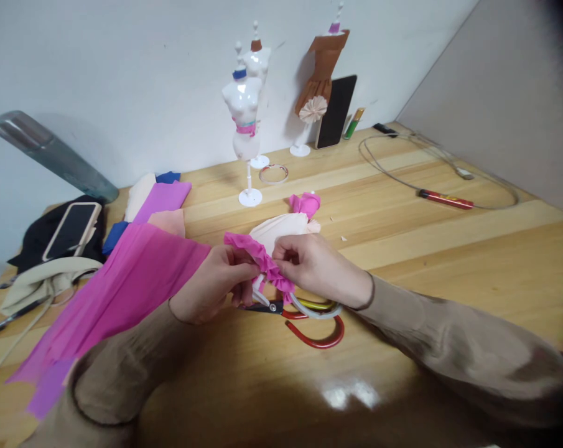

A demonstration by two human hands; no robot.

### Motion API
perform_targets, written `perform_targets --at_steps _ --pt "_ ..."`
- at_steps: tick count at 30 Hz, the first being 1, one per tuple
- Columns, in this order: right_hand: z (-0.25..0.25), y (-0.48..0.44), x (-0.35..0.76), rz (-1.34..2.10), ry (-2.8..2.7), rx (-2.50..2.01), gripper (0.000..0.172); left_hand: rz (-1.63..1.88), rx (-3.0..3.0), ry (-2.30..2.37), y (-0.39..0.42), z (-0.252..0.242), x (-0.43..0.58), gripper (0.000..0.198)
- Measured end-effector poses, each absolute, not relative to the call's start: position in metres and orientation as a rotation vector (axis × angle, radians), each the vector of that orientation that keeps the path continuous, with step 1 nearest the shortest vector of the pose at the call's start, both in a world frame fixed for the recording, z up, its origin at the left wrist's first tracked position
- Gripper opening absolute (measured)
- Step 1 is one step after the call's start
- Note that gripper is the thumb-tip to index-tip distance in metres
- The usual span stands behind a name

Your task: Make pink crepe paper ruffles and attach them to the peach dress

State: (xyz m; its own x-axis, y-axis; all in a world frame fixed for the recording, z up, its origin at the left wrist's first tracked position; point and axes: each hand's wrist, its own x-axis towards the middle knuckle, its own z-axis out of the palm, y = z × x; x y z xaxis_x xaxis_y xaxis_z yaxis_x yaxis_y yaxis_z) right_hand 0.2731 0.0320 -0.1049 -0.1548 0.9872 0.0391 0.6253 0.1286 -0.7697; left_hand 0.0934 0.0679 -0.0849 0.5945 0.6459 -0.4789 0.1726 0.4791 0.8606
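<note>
A ruffled strip of pink crepe paper (pixel 249 244) is stretched between my two hands above the table. My left hand (pixel 216 280) pinches it from the left between thumb and fingers. From the right, my right hand (pixel 311 264) pinches the same strip, fingers curled in. Under the strip lie red-handled scissors (pixel 322 341), partly covered, with a pale ring of tape (pixel 316 313) over their handles. Just behind my hands rest a cream paper piece (pixel 279 230) and a crumpled pink paper piece (pixel 305 203).
Large sheets of pink crepe paper (pixel 122 286) lie at left, near a phone (pixel 73 230) and a grey bottle (pixel 52 152). At the back stand a white mini mannequin (pixel 244 99), another in a brown paper dress (pixel 325 62), and a dark phone (pixel 337 112). A cable (pixel 390 177) loops at right.
</note>
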Motion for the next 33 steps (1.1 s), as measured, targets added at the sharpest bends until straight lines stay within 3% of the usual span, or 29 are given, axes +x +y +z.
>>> perform_targets --at_steps 25,33 --pt "-0.104 0.037 0.281 1.117 -1.624 -1.391 0.017 0.365 0.997 0.995 0.070 -0.084 0.094 0.020" --pt "-0.089 0.034 0.282 1.270 -1.414 -1.334 0.026 0.367 0.988 0.969 0.070 -0.087 0.091 0.025"
